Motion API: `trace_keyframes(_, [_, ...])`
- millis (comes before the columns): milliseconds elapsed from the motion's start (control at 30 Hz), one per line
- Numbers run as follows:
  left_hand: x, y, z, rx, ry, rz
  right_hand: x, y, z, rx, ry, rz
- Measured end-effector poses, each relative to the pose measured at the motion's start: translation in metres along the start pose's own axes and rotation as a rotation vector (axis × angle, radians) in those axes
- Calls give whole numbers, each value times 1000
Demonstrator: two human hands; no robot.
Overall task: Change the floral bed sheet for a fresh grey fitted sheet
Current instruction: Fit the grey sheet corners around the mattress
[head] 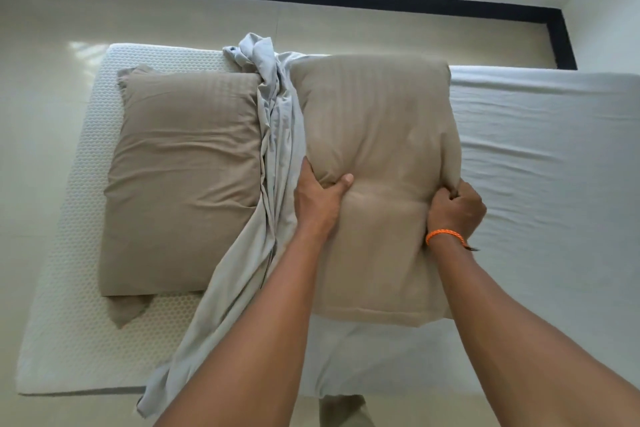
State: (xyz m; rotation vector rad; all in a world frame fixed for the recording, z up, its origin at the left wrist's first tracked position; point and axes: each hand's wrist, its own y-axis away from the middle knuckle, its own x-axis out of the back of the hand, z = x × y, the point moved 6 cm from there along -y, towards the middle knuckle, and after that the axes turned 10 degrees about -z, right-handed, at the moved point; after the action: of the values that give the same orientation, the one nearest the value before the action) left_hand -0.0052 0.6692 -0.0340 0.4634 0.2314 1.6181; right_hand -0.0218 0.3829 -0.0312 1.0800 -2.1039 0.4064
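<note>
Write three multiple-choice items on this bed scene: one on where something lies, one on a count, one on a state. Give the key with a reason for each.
1. Where does the bunched part of the grey sheet lie?
A. Between the two pillows
B. On the floor beyond the mattress
C. On top of the left pillow

2. How many tan pillows are in view?
A. One
B. Two
C. Three

3. How is the right pillow being handled?
A. It lies untouched
B. One flat palm presses it
C. Both hands grip it

Key:
1 A: the crumpled grey cloth runs down the gap between the left pillow and the right one.
2 B: one lies on the bare mattress, one is in the hands.
3 C: the left hand and the right hand each clutch its cover, fingers curled into the cloth.
</note>
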Motion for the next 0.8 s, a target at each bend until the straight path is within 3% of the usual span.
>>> trace_keyframes(167, [2, -10, -50, 180, 36, -13, -25, 14, 44, -136, 302, -258])
trace_keyframes(233, [26, -17, -63, 189, -21, 41, -39, 26, 39, -169, 388, -194])
trace_keyframes(333, [75, -29, -72, 145, -24, 126, -78, 56, -18, 122, 338, -78])
trace_keyframes(400, [118, -37, -75, 114, -18, 184, -127, 87, -63, 282, 228, -200])
trace_keyframes(467, [166, -46, -83, 113, -59, 239, -176, 119, -107, 307, 52, -404])
trace_keyframes(533, [215, -58, -93, 115, -142, 282, -222, 152, -141, 238, -97, -610])
trace_keyframes(633, [283, -73, -105, 70, -318, 354, -282, 186, -164, -11, -227, -818])
trace_keyframes(800, [378, -101, -122, 130, -498, 400, -354, 197, -177, -225, 156, -847])
